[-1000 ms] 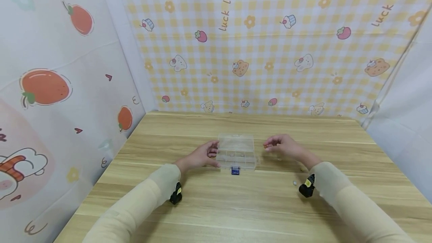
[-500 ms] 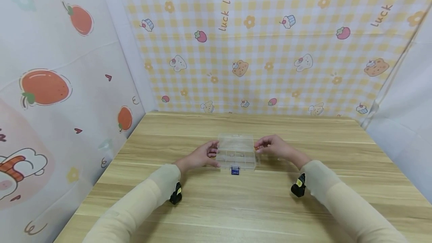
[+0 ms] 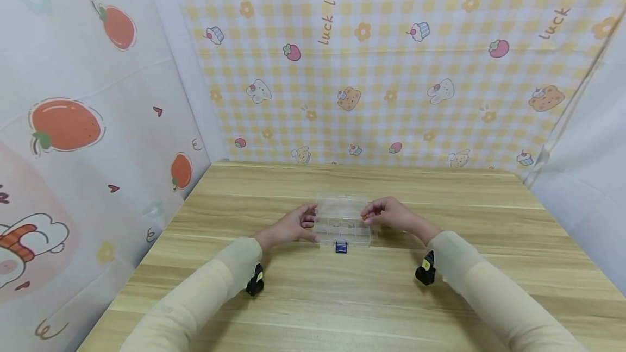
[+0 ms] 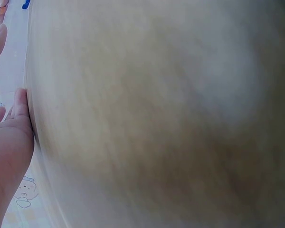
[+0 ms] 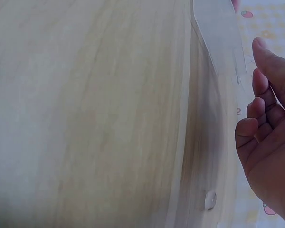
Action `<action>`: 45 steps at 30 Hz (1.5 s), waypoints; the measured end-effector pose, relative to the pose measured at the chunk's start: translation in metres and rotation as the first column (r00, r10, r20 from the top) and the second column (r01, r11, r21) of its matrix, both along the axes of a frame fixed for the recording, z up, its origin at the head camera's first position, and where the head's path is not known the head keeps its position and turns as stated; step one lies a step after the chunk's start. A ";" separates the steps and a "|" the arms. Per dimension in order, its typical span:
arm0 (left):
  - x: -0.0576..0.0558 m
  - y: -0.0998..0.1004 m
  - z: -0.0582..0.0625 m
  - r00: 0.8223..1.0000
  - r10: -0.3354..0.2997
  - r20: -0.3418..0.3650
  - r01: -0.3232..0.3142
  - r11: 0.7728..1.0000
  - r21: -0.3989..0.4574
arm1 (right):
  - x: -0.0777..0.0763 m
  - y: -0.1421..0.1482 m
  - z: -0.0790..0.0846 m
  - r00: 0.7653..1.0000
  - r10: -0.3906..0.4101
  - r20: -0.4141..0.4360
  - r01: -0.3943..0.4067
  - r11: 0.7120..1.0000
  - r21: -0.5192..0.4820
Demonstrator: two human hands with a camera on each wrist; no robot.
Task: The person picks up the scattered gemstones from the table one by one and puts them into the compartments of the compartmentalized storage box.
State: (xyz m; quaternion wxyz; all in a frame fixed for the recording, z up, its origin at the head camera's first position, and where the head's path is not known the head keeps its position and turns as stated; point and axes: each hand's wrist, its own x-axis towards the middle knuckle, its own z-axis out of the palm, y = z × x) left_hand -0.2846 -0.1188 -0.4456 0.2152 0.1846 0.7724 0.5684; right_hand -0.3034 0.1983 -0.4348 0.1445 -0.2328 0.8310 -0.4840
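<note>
A clear plastic compartment box (image 3: 341, 231) stands on the table with its lid (image 3: 341, 205) raised at the back and a blue latch (image 3: 340, 247) at its front. Small pale items lie in its back compartments, too small to identify. My left hand (image 3: 292, 225) rests at the box's left side, thumb by the front corner and fingers loosely bent. Above the right compartments, my right hand (image 3: 391, 214) pinches a small orange-red piece (image 3: 364, 218) between thumb and fingertips. That orange piece (image 4: 3, 9) also shows at the left wrist view's top corner; the right wrist view hides it.
Under the box spreads a wood-grain table (image 3: 313, 297). A small clear roundish item (image 5: 210, 200) lies on it in the right wrist view. Patterned cloth (image 3: 362, 124) hangs behind the table and on the left side.
My right hand has moved left with the orange-red piece, from beside the box to over its right compartments. The left hand and the box have stayed in place.
</note>
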 end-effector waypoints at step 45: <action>-0.003 0.000 -0.004 1.000 -0.012 -0.001 0.012 1.000 0.021 | 0.008 -0.014 0.010 0.999 0.010 0.047 -0.011 1.000 0.026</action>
